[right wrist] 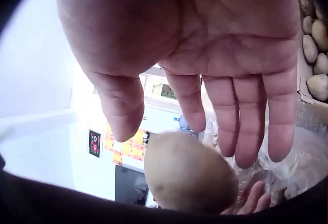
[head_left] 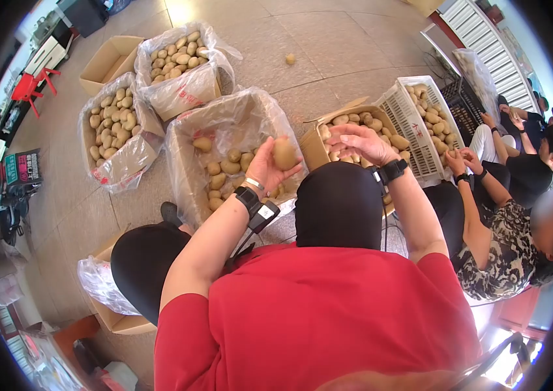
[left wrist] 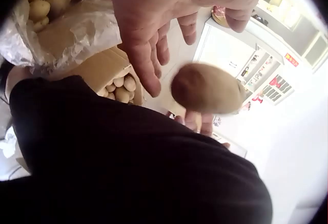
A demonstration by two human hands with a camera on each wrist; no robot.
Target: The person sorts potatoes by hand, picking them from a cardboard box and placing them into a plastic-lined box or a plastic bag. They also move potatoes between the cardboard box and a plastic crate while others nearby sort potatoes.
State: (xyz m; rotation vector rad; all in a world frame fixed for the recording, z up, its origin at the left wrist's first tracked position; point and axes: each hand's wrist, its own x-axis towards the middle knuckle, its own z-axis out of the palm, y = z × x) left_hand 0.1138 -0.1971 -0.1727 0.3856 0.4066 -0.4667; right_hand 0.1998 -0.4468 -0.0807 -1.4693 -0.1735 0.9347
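Observation:
A brown oval potato or fruit (head_left: 284, 153) is at the fingers of my left hand (head_left: 270, 167), above a plastic-lined box. In the left wrist view this piece (left wrist: 207, 88) is blurred and stands apart from the spread fingers of my left hand (left wrist: 171, 16). My right hand (head_left: 361, 143) is held over the neighbouring carton, holding nothing. The right wrist view shows the piece (right wrist: 187, 174) below the palm of my right hand (right wrist: 210, 50), whose fingers are extended, with fingertips of the other hand (right wrist: 254, 198) behind it.
The lined box (head_left: 182, 156) holds several pieces; a filled carton (head_left: 309, 148) and white crate (head_left: 397, 107) stand to its right. Two filled, lined boxes are at upper left, beside an empty carton (head_left: 104, 62). One piece (head_left: 290, 58) lies on the floor. People sit at right.

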